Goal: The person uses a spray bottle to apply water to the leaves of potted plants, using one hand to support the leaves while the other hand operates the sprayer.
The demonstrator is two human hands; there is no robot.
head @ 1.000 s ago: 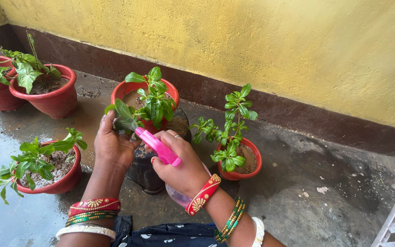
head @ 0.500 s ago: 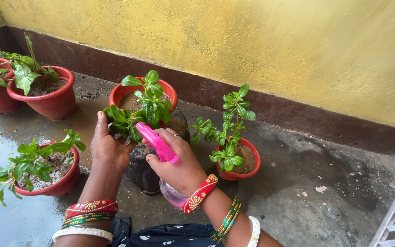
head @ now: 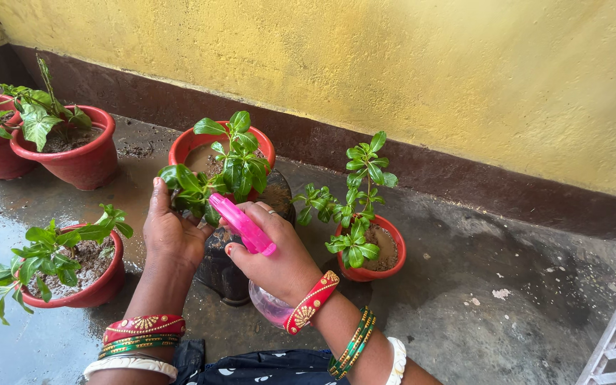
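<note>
Right now the right hand [head: 279, 260] is closed round a pink spray bottle [head: 247, 228], fingers wrapped on its neck, nozzle aimed up and left at the leaves [head: 190, 185] of a small plant. The bottle's clear body [head: 269, 305] shows below the wrist. The left hand [head: 172, 232] is open, palm cupped behind those leaves and touching them, holding nothing fast. Both hands hover over a dark pot [head: 226, 267] standing on the wet floor [head: 465, 299]. Just behind it sits a red pot [head: 187, 142] with a leafy plant, and to the right a smaller red pot [head: 372, 267] with a taller sprig. Left of the hands stands another red pot [head: 94, 289]; two more [head: 83, 160] stand farther back left. A yellow wall [head: 393, 71] runs behind them all.
</note>
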